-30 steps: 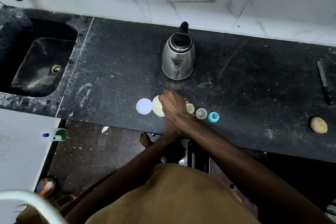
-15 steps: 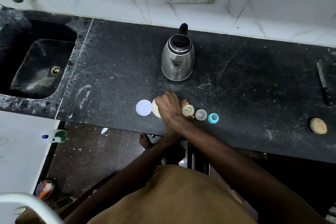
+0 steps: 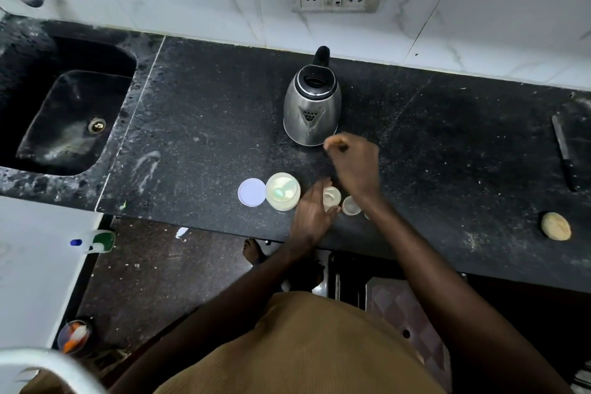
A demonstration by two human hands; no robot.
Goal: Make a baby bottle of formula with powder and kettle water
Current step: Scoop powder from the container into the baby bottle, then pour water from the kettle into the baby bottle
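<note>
The left hand point(image 3: 311, 214) had its grip round the open bottle point(image 3: 331, 196), which stood on the tabletop point(image 3: 208, 125) beside the powder jar point(image 3: 283, 191). The right hand point(image 3: 353, 166) hovered near the kettle point(image 3: 311, 105), fingers curled; I could not tell whether its grip held anything.

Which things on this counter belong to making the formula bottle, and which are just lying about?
For the job: kettle, open powder tub, its lid, baby bottle, clear cap.
Lying about: knife, round pale lump, green-and-white bottle on the white surface.
</note>
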